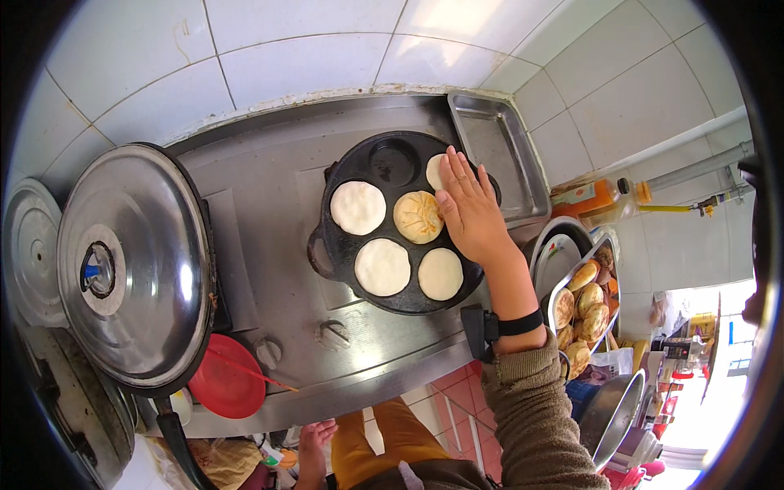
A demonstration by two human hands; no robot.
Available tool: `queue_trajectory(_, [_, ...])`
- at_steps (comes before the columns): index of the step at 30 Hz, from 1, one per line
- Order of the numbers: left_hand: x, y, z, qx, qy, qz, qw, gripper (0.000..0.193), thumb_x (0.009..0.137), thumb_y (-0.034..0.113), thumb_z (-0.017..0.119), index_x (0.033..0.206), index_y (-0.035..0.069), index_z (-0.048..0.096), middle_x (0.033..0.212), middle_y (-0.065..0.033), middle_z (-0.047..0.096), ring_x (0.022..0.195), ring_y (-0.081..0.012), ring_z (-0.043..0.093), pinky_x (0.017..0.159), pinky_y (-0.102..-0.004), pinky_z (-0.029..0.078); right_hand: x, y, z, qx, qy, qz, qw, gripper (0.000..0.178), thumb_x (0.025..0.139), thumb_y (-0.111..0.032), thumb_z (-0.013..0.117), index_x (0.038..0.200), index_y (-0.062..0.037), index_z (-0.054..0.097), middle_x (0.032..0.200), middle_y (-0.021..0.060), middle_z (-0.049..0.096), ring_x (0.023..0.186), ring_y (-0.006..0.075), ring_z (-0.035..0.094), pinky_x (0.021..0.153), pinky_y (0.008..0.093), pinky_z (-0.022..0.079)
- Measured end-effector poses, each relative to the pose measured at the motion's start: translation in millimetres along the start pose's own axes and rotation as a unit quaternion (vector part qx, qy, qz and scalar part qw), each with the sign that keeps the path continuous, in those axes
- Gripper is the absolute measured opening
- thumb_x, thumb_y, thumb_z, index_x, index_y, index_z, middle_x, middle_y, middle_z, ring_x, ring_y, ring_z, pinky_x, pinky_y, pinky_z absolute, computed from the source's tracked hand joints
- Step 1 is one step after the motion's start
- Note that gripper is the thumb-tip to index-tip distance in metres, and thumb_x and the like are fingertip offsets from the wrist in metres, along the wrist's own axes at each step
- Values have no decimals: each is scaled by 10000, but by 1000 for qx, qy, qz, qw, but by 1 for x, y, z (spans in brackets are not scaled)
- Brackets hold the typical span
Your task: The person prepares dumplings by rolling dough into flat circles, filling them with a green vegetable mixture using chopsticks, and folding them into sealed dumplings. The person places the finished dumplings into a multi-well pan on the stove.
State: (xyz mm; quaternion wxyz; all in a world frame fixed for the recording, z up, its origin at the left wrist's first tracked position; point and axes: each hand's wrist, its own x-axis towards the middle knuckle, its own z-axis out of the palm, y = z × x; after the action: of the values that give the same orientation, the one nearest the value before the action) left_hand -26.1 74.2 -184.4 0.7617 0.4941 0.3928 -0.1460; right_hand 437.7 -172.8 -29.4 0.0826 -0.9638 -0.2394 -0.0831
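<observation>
A black pan with round wells [335,233] rests on the steel stove top. My right hand [474,214] lies flat over its right side, fingers stretched out, palm down on a white dough round [436,173] that it partly covers. Next to my thumb, in the middle well, is a golden, pleated flatbread [417,218]. Pale dough rounds sit in other wells: one at left [358,207], one at lower left [382,267] and one at lower right [441,274]. The back well [394,162] shows bare black metal. My left hand [314,445] hangs below the counter edge, holding nothing, its fingers loosely extended.
At left stands a large lidded pan [147,327], its handle jutting forward, beside a red plate [229,384] with a thin stick across it. A steel tray [498,155] lies at back right. Further right are an orange bottle [588,198] and a tray of browned flatbreads [590,300].
</observation>
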Motion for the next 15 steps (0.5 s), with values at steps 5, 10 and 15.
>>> queue_trajectory(5, [-3,-1,0,-7,-2,-14,1000,451,1073,383,386,1253,-13,506,1200,-189,651,1091,-280,653,988,-397,487,0,0,4,5,-15,3,1000,600,1075,-386,291,1544,-12,304,1610,177,297,1499,307,271,1231,467,161])
queue_trajectory(10, [-4,6,-4,-10,-20,-18,1000,476,1068,405,394,1262,-16,501,1212,-187,644,1118,-279,641,1006,-395,473,-6,3,-4,41,11,7,999,608,1079,-397,274,1553,-18,288,1615,177,287,1501,317,263,1229,476,152])
queue_trajectory(15, [-7,3,-16,-16,-15,-43,999,584,1055,479,377,1358,-15,455,1243,-180,629,1150,-276,626,1023,-394,451,-7,-3,0,40,-34,17,998,600,1082,-390,270,1560,-27,280,1616,172,286,1504,326,253,1227,500,131])
